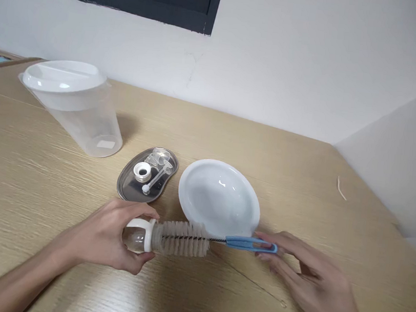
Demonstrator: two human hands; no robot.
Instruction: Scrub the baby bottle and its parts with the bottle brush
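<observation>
My left hand (114, 237) is wrapped round a small clear bottle (136, 238) with a white collar, its mouth facing right. My right hand (303, 270) pinches the blue looped handle (245, 243) of a bottle brush. The white bristles (185, 238) reach the bottle's mouth, and most of them show outside it. Just behind the brush sits a white oval bowl (220, 196). A thin wire (251, 279) with a small loop at its end lies on the table below the brush handle.
A kidney-shaped metal tray (126, 187) behind my left hand holds a white ring (142, 171) and clear plastic parts (157, 176). A tall translucent jug (83, 114) with a white lid stands at the back left. A pale strip (341, 188) lies on the wooden table (290, 174) at right.
</observation>
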